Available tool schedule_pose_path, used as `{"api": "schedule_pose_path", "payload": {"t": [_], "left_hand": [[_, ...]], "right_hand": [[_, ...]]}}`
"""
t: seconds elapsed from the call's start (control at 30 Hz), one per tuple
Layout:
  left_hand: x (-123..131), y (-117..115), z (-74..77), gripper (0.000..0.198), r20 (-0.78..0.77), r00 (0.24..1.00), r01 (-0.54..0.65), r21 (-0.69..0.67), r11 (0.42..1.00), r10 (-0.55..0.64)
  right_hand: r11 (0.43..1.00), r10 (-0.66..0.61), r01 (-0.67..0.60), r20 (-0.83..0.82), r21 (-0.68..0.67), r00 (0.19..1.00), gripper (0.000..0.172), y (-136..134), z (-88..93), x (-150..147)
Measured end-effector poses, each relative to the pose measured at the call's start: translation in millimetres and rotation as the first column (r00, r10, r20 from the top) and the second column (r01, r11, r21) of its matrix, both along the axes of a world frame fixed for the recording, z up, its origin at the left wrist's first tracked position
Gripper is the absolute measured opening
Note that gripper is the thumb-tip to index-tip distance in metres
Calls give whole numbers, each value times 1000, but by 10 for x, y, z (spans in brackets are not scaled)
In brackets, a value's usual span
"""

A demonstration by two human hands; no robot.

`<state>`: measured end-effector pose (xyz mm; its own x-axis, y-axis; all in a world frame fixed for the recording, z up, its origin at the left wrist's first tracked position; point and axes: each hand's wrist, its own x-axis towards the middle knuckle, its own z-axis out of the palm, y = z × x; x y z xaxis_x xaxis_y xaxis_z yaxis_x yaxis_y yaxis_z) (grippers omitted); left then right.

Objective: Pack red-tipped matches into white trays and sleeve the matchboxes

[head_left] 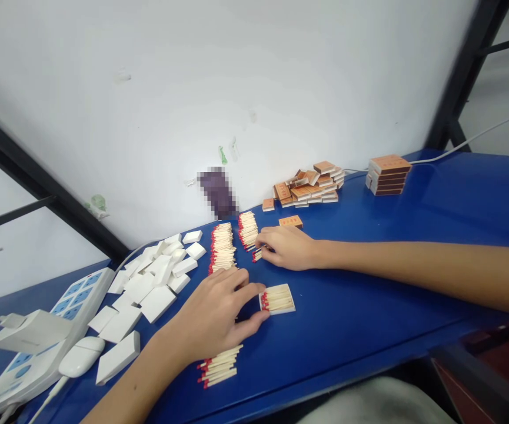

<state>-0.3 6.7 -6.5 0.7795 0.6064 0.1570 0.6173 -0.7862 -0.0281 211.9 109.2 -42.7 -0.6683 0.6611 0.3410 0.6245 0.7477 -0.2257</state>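
A white tray is pinched by the left hand; matches are touched by the right hand, grip unclear.

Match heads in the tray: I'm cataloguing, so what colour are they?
The match heads are red, clearest in the head view.

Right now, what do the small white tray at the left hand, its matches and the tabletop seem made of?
Tray: probably matte white card, going by its thin, straight walls. Matches: likely bare wood, pale and dull, with red-coated heads. Tabletop: smooth blue with a soft sheen; painted metal or laminate, unclear.
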Motion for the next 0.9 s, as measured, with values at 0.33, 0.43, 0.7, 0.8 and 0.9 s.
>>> {"api": "schedule_pose_path", "payload": {"t": [0.33,0.43,0.7,0.8,0.9], "left_hand": [[2,14,0,30,-11,1000,-5,-20,1000,5],[3,10,3,30,-10,1000,-4,-21,1000,4],[6,4,1,29,-5,1000,-4,-12,1000,4],[4,4,-1,29,-6,1000,-5,-12,1000,5],[2,12,-5,29,-7,1000,-4,-3,1000,4]], "right_hand": [[1000,5,-5,2,26,1000,20,-9,8,1],[1000,13,-13,-4,25,1000,20,-15,11,4],[999,35,-34,-14,16,999,19,-6,6,0],[999,38,-38,-14,14,999,18,-6,7,1],[1000,25,-25,-14,13,1000,18,-9,6,2]]}}
